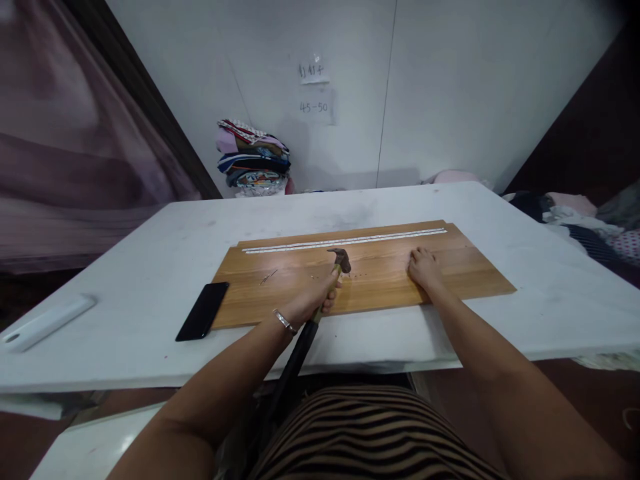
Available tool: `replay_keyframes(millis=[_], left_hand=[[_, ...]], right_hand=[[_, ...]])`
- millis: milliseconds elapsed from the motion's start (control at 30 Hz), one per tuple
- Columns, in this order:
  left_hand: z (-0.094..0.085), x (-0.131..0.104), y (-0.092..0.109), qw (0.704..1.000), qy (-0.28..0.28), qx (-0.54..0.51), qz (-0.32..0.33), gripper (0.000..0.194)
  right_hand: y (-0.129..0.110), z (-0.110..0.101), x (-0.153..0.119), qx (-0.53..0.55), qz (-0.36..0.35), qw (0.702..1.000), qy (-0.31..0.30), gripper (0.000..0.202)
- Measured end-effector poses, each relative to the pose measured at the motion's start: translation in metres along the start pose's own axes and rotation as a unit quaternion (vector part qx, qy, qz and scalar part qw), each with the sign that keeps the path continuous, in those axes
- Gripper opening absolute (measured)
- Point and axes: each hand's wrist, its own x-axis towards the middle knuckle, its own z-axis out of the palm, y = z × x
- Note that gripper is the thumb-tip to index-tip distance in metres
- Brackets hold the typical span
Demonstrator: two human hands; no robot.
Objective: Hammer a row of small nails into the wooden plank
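Observation:
My left hand (320,293) is closed around the upper handle of a claw hammer (341,260), just below its dark metal head. The hammer's black grip slants back toward my body, and the head is over the middle of a wood-grain board (380,293). Near the head, a row of tiny nails (356,275) shows on the board; I cannot tell how deep they sit. On the board's right half rests my right hand (425,268), its fingers curled in. Whatever they hold, if anything, is hidden. Several thin nails (268,277) lie loose on the left.
Along the board's far edge lie long, thin silvery-white strips (345,242). A black phone (203,311) overlaps the board's left corner. Farther left on the white table (130,287) is a long white object (47,322). Folded cloth (255,160) is stacked by the wall.

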Motion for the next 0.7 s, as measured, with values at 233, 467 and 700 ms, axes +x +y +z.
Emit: replay_keyframes(millis=[233,467,700], left_hand=[[0.011,-0.004,0.005,1.0,0.005,0.027,-0.015,0.053],[0.014,-0.004,0.006,0.999,0.013,0.042,-0.028,0.054],[0.009,-0.003,0.009,0.999,-0.003,0.036,-0.006,0.052]], right_hand=[[0.0,0.001,0.0,0.006,0.002,1.0,0.01,0.036],[0.001,0.002,0.002,0.015,0.002,1.0,0.009,0.036],[0.001,0.003,0.002,0.023,0.002,1.0,0.018,0.036]])
